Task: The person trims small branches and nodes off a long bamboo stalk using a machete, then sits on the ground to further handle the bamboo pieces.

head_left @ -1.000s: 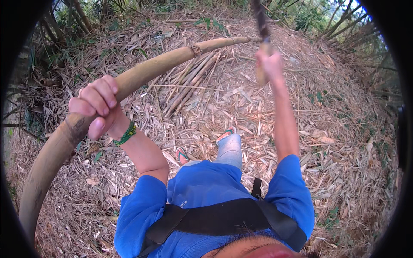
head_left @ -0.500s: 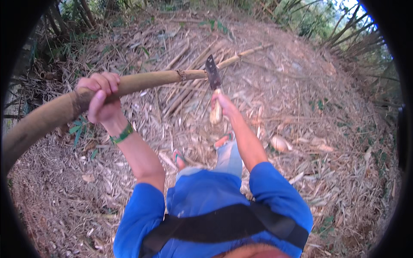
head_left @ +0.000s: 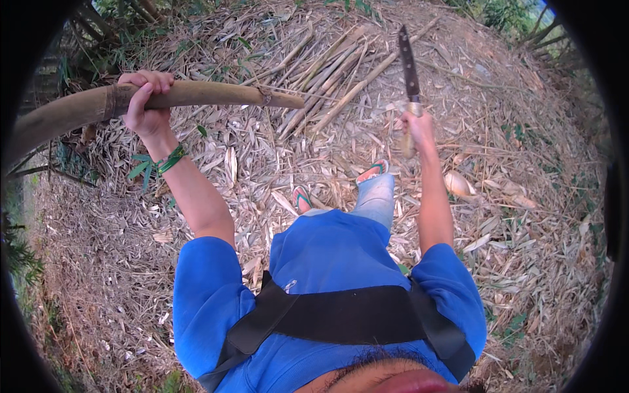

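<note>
My left hand point(head_left: 147, 98) is wrapped round a thick tan bamboo pole point(head_left: 203, 93), just beyond one of its joints. The pole curves in from the left edge and ends in a bare tip to the right of that hand. A machete point(head_left: 409, 69) with a dark, spotted blade and a pale handle is in my right hand point(head_left: 419, 126), its fingers closed round the grip. The blade points up and away, well apart from the pole's end.
Several thin bamboo poles point(head_left: 327, 82) lie in a loose pile ahead. Dry leaves point(head_left: 275, 170) cover the ground round my sandalled feet point(head_left: 372, 171). A pale husk point(head_left: 458, 185) lies to the right. Bamboo stems point(head_left: 141, 10) stand at the far left, and brush grows at the far right.
The machete has moved off the bamboo pole, up and to the right. The pole is now shorter; its thin far part has come off, and a thin pole lies on the ground beyond.
</note>
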Demonstrator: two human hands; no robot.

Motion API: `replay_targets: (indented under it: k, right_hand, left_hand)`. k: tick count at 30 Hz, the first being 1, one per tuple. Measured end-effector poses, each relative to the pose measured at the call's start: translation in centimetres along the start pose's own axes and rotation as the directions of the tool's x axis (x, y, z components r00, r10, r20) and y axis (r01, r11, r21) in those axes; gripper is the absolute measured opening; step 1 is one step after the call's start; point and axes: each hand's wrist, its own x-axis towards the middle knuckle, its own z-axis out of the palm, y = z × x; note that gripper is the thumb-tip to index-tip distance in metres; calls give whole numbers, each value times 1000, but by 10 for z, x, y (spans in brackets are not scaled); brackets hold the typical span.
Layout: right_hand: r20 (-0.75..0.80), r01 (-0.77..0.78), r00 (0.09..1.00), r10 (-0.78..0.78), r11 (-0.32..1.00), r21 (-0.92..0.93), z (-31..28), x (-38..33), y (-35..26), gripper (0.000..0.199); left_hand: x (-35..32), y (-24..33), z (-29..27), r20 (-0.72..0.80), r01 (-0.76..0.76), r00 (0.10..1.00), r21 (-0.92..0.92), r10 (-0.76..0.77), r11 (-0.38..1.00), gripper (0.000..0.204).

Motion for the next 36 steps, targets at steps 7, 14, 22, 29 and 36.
replay_targets:
  k: [7,14,22,29,36]
  right_hand:
    - [-110,-22,994,29,998,58,-21,-84,67,8]
    - [111,-106,992,64,896,432,78,-127,69,21]
    - [92,-138,990,110,572,808,160,-112,26,38]
    - [-153,40,958,242,413,910,143,-88,-19,59]
    - [-397,225,901,173,596,770,99,-91,-41,60]
  left_hand:
    - [-45,-10,-48,-286,-44,957,43,54,998,11]
    - [-101,-25,-8,-360,-108,930,-74,74,991,15]
    - [-152,-16,46,-507,-169,862,-251,19,953,7]
    - [-195,-54,32,-730,-128,653,-370,-202,920,9]
    - [-253,-148,22,-652,-166,345,-750,-675,640,17]
